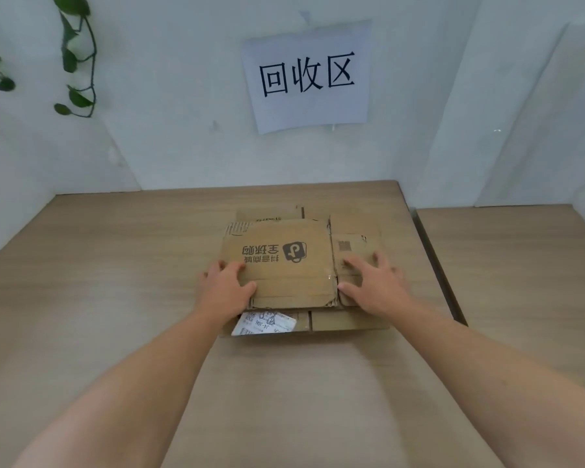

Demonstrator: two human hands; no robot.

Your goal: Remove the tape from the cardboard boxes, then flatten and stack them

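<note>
Stack of flattened brown cardboard boxes [349, 321] at the middle of a light wood-grain table [108, 292], toward the far edge. The top flat brown cardboard sheet with black printed logo [284, 265] lies level on the stack. Left hand [225, 288] covers its near-left corner, thumb on top, fingers bent at the left edge; cannot tell if it clasps the edge or only presses. Right hand [373, 285] is released, with fingers spread flat, pressing the right flap. A torn white shipping label [267, 324] shows on the lower box at the near edge. A second wood-grain tabletop [527, 271] stands to the right, across a dark gap. Pale white walls [183, 113] are behind. A white paper sign with black characters [308, 76] is on the far wall, and a green leafy vine [78, 55] hangs far left.
</note>
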